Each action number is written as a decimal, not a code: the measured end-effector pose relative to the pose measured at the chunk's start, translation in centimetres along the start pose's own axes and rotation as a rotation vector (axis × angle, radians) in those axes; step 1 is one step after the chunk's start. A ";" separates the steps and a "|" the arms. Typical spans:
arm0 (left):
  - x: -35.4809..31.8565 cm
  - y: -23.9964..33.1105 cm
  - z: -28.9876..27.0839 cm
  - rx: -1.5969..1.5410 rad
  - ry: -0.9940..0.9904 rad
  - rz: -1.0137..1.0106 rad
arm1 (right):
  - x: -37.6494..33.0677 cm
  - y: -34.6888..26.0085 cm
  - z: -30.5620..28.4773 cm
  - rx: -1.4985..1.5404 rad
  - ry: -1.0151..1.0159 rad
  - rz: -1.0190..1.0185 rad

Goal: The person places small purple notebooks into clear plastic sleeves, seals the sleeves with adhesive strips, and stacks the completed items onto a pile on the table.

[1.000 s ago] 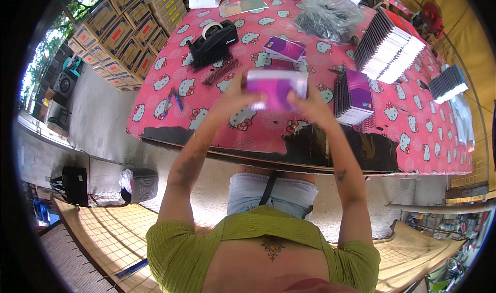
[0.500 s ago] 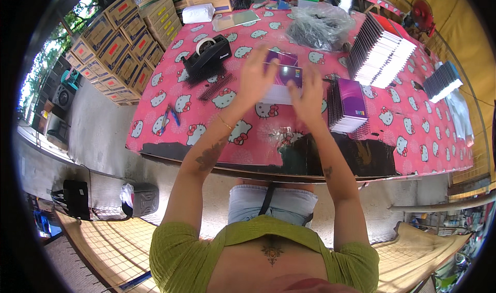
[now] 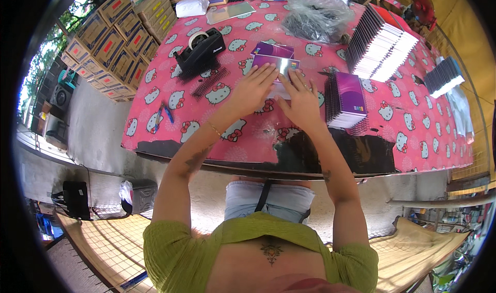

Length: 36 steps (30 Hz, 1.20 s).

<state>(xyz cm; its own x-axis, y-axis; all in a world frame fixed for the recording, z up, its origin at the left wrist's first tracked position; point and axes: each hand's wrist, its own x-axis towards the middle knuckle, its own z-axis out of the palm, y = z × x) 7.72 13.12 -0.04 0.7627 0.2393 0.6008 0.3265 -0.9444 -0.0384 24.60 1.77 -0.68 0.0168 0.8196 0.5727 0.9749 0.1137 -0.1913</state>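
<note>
Both palms face down on a small stack of pages with a shiny purple cover (image 3: 289, 63) on the pink table. My left hand (image 3: 256, 88) presses its outstretched fingers on the stack's left side. Across the right side lie the spread fingers of my right hand (image 3: 300, 99). White page edges show between the hands; the covered part is hidden. Just behind lies another purple cover (image 3: 271, 49). Close to my right hand stands a pile of purple spiral notebooks (image 3: 352, 95) with black coils.
A black tape dispenser (image 3: 201, 51) stands left, with loose black binding coils (image 3: 211, 83) before it. Pens (image 3: 167, 115) lie nearer. A clear bag of black coils (image 3: 316, 23) is at the back. Tall notebook stacks (image 3: 380, 47) rise at right. Cartons (image 3: 111, 45) are piled beyond the table's left.
My hands, blurred and raised around the stack before, now rest flat on its cover. The view has shifted slightly, and the person's hands at the far end are out of view.
</note>
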 end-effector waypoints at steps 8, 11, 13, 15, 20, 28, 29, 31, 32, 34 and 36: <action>-0.1 0.0 1.4 -0.060 0.225 -0.010 | 1.4 1.0 1.1 0.097 -0.026 -0.039; 0.0 0.2 1.1 -0.114 0.214 -0.028 | 1.5 1.2 0.5 0.067 -0.140 -0.032; -0.1 0.2 0.8 -0.172 0.207 -0.076 | 1.6 1.0 -0.3 0.008 -0.172 -0.095; -0.4 0.1 0.8 -0.236 0.217 -0.151 | 1.8 0.7 -1.0 -0.024 -0.208 -0.145; -0.1 -0.7 0.2 -0.131 0.100 -0.081 | 2.9 2.3 -1.5 0.137 -0.317 -0.134; 0.6 -1.0 0.2 0.078 0.085 -0.013 | 0.5 2.2 1.7 0.594 0.201 0.139; 0.3 -1.1 -0.1 0.080 0.071 -0.003 | 0.2 1.5 1.7 0.585 0.180 0.124; 0.2 -1.0 -1.1 0.008 0.022 -0.012 | -0.3 1.2 1.3 0.578 0.262 0.162; 0.7 -0.9 -2.4 -0.062 -0.013 -0.036 | -0.4 1.2 0.8 0.572 0.303 0.180; 1.4 0.0 -5.8 -0.099 -0.062 -0.052 | -0.9 0.3 -1.2 0.639 0.328 0.169; 1.4 1.6 -8.8 -0.041 -0.088 -0.029 | -1.5 -0.7 -3.3 0.698 0.308 0.158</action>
<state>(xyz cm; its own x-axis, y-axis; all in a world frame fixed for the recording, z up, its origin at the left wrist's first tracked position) 4.41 9.93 7.71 0.7998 0.2839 0.5288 0.3275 -0.9448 0.0120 24.63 -1.36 1.21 0.3044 0.6745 0.6726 0.5921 0.4191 -0.6883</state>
